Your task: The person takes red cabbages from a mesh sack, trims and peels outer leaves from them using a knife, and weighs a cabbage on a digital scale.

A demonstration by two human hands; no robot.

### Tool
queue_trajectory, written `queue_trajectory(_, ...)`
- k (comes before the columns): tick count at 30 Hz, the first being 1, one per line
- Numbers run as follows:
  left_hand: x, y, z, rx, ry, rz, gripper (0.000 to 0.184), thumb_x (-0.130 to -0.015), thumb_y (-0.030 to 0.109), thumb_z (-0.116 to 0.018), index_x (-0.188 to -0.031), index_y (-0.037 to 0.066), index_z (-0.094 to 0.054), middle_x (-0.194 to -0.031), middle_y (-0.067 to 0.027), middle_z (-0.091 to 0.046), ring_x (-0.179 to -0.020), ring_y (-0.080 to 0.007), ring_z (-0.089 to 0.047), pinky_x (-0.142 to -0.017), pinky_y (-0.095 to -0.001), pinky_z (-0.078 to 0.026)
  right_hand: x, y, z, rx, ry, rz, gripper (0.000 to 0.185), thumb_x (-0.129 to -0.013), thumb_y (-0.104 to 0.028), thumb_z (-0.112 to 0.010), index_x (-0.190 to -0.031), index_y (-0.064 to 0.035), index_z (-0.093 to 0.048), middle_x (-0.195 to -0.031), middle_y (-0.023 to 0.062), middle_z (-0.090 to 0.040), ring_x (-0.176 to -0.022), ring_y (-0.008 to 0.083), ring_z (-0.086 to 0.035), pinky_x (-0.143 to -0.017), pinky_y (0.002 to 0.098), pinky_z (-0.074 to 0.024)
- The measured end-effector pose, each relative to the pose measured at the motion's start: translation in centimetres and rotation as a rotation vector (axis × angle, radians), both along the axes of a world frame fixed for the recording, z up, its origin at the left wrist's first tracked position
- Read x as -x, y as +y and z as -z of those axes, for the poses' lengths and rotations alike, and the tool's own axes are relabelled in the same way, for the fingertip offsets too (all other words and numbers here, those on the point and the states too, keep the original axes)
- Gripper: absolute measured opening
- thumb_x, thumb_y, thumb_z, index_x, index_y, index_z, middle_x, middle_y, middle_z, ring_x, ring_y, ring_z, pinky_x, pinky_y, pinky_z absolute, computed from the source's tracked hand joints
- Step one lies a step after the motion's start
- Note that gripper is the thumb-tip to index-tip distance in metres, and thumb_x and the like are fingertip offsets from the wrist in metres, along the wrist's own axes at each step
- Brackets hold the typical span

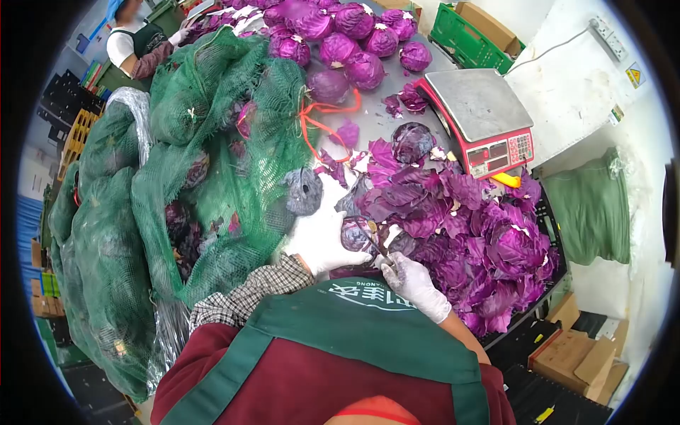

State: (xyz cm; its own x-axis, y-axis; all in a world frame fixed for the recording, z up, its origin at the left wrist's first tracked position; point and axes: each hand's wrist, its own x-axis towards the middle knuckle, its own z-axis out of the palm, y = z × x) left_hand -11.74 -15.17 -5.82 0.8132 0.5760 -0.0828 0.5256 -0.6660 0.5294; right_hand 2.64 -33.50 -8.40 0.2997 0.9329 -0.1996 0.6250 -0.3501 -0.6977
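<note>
My left hand, in a white glove, is closed around the side of a red cabbage close to my apron. A knife is gripped in my right hand, which wears a thin whitish glove; its blade lies against that cabbage. Part of the cabbage is hidden by the fingers. Just beyond my left hand lies a dull, greyish-purple leaf. A heap of loose purple leaves spreads to the right of both hands.
Green mesh sacks of cabbages fill the left side, with red string nearby. Whole red cabbages are piled at the back. A red scale stands right, before a green crate. Another person stands far left.
</note>
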Motion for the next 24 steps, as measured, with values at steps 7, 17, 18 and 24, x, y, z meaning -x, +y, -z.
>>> queue_trajectory(7,-0.7,0.4,0.0,0.079,0.006,-0.014,0.081,-0.058,0.065,-0.069,-0.108,0.001,-0.064,-0.111,-0.0203,-0.058,-0.093,-0.0300,-0.064,-0.083,-0.0398,-0.052,-1.7,3.8,0.3,0.115,-0.155,-0.096,0.020,-0.088,-0.020,-0.056,-0.093,-0.0008,-0.055,-0.073,0.0224,-0.063,-0.069,0.0388,-0.064,-0.062,0.0482,-0.0515)
queue_trajectory(17,0.8,-1.8,-1.9,0.161,-0.178,-0.096,0.100,-0.051,0.041,-0.086,-0.132,0.000,-0.043,-0.118,-0.0232,-0.054,-0.109,-0.0371,-0.054,-0.096,-0.0455,-0.041,-1.3,3.8,4.2,-0.074,0.617,0.311,0.027,-0.092,-0.012,-0.057,-0.118,-0.0037,-0.055,-0.065,-0.0016,-0.052,-0.044,0.0069,-0.047,-0.042,0.0219,-0.0390)
queue_trajectory(18,0.8,-1.7,-1.8,0.127,-0.213,-0.087,0.105,-0.052,0.041,-0.086,-0.135,-0.001,-0.039,-0.121,-0.0238,-0.052,-0.113,-0.0378,-0.052,-0.098,-0.0459,-0.040,-1.2,3.7,4.6,-0.195,0.561,0.302,0.030,-0.090,-0.013,-0.059,-0.117,-0.0023,-0.057,-0.083,0.0060,-0.059,-0.068,0.0145,-0.056,-0.062,0.0265,-0.0453)
queue_trajectory(24,0.0,-1.1,0.1,-0.176,-0.143,-0.044,0.121,-0.051,0.053,-0.084,-0.142,-0.002,-0.028,-0.136,-0.0267,-0.040,-0.121,-0.0404,-0.048,-0.101,-0.0465,-0.039,-2.2,5.2,2.5,-0.313,0.357,0.196,0.036,-0.088,-0.014,-0.062,-0.119,0.0033,-0.057,-0.115,0.0208,-0.062,-0.106,0.0312,-0.061,-0.091,0.0341,-0.0482)
